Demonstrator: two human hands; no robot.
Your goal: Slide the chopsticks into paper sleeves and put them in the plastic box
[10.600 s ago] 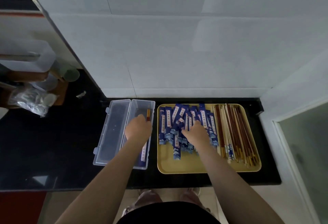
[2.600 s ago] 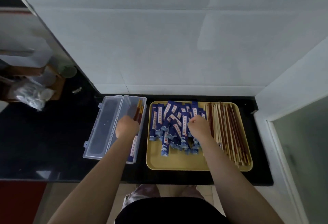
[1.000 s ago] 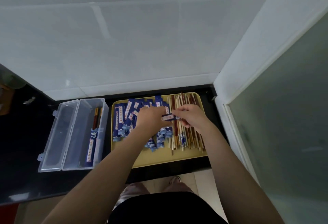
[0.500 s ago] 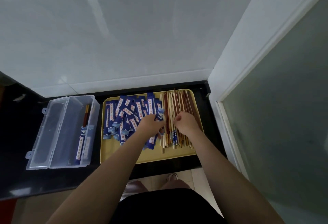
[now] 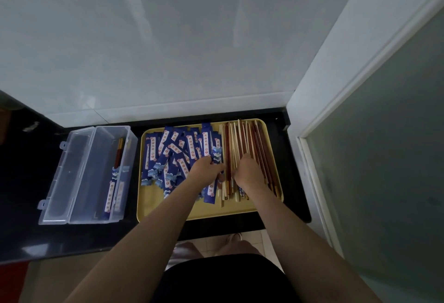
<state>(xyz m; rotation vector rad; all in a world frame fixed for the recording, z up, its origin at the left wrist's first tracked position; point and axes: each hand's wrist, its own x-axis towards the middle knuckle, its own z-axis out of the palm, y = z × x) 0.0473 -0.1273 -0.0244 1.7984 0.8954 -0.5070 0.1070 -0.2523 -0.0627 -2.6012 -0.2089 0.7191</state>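
A yellow tray (image 5: 153, 204) on the black counter holds a heap of blue paper sleeves (image 5: 168, 156) on its left and bare wooden chopsticks (image 5: 247, 141) on its right. My left hand (image 5: 205, 169) rests at the heap's right edge, closed on one blue sleeve (image 5: 211, 192) that sticks out below it toward me. Beside it, my right hand (image 5: 247, 171) lies on the bare chopsticks with fingers curled down into them; its grip is hidden. The clear plastic box (image 5: 96, 170) stands open left of the tray with sleeved chopsticks (image 5: 111, 189) along its right wall.
The box's lid (image 5: 64, 177) lies flat to the left on the black counter (image 5: 24, 182). A white tiled wall (image 5: 168, 50) rises behind, and a white frame with a frosted glass door (image 5: 384, 158) closes the right side. The counter's front edge runs just below the tray.
Since 2.6 s ago my left hand left the box and came to the tray with a sleeve. Over the last second both hands lowered onto the tray, the right onto the chopsticks. The view swung right.
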